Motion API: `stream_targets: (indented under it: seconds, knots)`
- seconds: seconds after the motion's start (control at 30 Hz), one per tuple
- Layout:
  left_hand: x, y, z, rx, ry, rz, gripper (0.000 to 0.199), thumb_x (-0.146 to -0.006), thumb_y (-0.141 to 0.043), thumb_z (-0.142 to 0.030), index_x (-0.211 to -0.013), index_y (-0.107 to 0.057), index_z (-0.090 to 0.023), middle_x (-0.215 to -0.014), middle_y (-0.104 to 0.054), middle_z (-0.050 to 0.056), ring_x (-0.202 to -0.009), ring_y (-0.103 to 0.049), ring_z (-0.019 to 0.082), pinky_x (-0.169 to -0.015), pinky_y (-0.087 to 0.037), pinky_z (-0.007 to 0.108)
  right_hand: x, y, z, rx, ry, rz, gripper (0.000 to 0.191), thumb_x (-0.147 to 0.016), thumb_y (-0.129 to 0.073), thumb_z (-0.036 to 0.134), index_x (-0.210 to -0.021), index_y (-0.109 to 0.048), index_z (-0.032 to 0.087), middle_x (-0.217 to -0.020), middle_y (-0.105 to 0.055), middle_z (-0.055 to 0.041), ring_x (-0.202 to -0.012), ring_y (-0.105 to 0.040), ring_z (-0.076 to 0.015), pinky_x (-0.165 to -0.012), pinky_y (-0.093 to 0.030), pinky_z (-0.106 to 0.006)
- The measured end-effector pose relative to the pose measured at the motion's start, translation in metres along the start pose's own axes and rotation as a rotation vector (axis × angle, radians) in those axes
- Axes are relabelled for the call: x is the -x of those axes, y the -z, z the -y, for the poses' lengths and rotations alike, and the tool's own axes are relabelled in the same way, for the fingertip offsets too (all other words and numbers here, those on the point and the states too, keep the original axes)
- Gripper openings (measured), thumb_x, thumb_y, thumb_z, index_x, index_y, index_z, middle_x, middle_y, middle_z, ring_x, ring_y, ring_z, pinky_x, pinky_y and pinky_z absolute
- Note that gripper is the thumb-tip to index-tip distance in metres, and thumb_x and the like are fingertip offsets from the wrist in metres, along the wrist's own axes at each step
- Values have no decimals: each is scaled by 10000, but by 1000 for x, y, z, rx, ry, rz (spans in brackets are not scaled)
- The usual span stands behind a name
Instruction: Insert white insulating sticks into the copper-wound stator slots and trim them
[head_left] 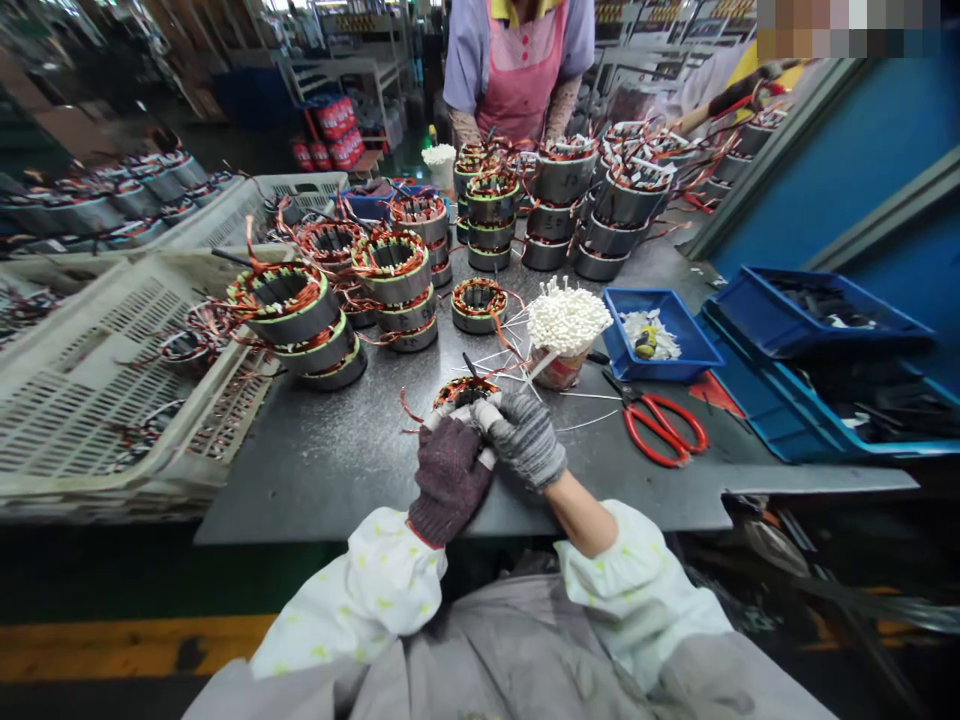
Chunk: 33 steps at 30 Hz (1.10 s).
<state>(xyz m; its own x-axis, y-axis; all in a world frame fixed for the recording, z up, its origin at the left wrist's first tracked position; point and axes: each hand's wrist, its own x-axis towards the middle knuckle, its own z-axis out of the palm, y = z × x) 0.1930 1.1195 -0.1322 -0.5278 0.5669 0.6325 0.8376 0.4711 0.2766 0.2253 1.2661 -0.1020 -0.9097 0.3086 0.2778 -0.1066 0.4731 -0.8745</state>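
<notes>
A small motor stator (pixel 448 392) with copper windings sits on the dark metal table at its front, partly hidden by my fingers. My left hand (pixel 451 472), in a dark purple knit glove, is closed on its near left side. On the right, my right hand (pixel 525 438), in a grey knit glove with pale fingertips, has its fingers pinched at the stator's near rim; what lies between them is hidden. A black piece stands up from the stator's top, and loose orange leads stick out to the left. Just behind sits another single stator (pixel 480 306).
Stacked stators (pixel 396 290) stand behind and left, near white plastic crates (pixel 135 400). Rightward are a cup of white sticks (pixel 568 325), red-handled scissors (pixel 664 425), a blue tray (pixel 664 335) of white pieces and larger blue bins (pixel 832 310). A co-worker (pixel 521 70) stands opposite.
</notes>
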Motion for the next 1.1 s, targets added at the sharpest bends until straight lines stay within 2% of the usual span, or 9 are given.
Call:
stream_targets:
  seconds: [0.13, 0.23, 0.33, 0.5, 0.63, 0.73, 0.8, 0.9, 1.1]
  knots:
    - [8, 26, 16, -3, -149, 42, 363, -935, -532, -185, -1294, -583, -203, -1323, -670, 91, -1333, -553, 265, -1206, -305, 562, 23, 25, -9, -85, 20, 25, 300, -966, -464, 347, -1010, -719, 196, -757, -700, -41, -710, -652, -198, -728, -554, -344]
    - [7, 41, 37, -116, -208, 46, 415, -891, -501, -110, -1281, -588, -225, -1266, -687, 88, -1275, -574, 287, -1174, -288, 636, 41, 24, -12, 3, 124, 70, 397, -919, -502, 297, -1274, -651, 200, -1147, -719, -100, -1044, -674, -254, -948, -541, -424]
    - [-5, 44, 53, -195, -270, 91, 303, -862, -523, -125, -1112, -650, -238, -1107, -722, 60, -1090, -622, 277, -1054, -410, 577, 40, 3, -13, 140, 121, 103, 331, -911, -531, 306, -1183, -697, 218, -1303, -660, -108, -1228, -596, -269, -1085, -460, -443]
    - [-19, 43, 49, -122, -332, 199, 219, -853, -523, -130, -978, -675, -227, -1012, -721, 50, -1083, -614, 248, -1085, -421, 511, 14, 2, -23, 106, 67, 228, 253, -951, -492, 326, -865, -692, 197, -972, -709, -77, -938, -645, -226, -936, -500, -393]
    - [-14, 46, 42, 25, -326, 264, 312, -826, -500, -110, -1041, -686, -240, -1254, -690, 59, -1348, -509, 274, -1218, -278, 582, 3, 16, -27, -24, 115, 349, 221, -951, -489, 287, -892, -678, 190, -902, -691, -40, -852, -618, -183, -858, -499, -342]
    - [-11, 48, 44, 136, -337, 283, 306, -884, -511, -156, -1139, -662, -236, -1231, -708, 57, -1317, -553, 258, -1249, -235, 587, 4, 21, -29, -111, 117, 347, 232, -956, -498, 315, -921, -690, 188, -1000, -699, -60, -958, -630, -199, -926, -498, -368]
    - [-10, 45, 46, 164, -361, 239, 270, -924, -539, -180, -1169, -640, -234, -1159, -733, 44, -1230, -614, 234, -1226, -296, 544, 7, 28, -33, -190, 161, 357, 221, -914, -581, 367, -981, -704, 196, -1131, -693, -73, -1068, -625, -219, -1004, -482, -388]
    - [-5, 38, 41, 105, -363, 111, 199, -951, -559, -181, -1130, -629, -233, -1097, -750, 35, -1132, -659, 220, -1124, -399, 478, 8, 49, -45, -236, 143, 208, 358, -817, -702, 429, -1100, -693, 211, -1174, -693, -76, -1032, -639, -224, -982, -510, -392]
    - [7, 30, 5, -199, -303, 12, 200, -929, -589, -199, -1123, -638, -206, -1121, -754, 86, -1091, -675, 280, -1045, -400, 512, -27, 87, -59, 17, -57, -639, 235, -815, -653, 414, -868, -685, 187, -847, -707, -55, -796, -652, -210, -852, -550, -418]
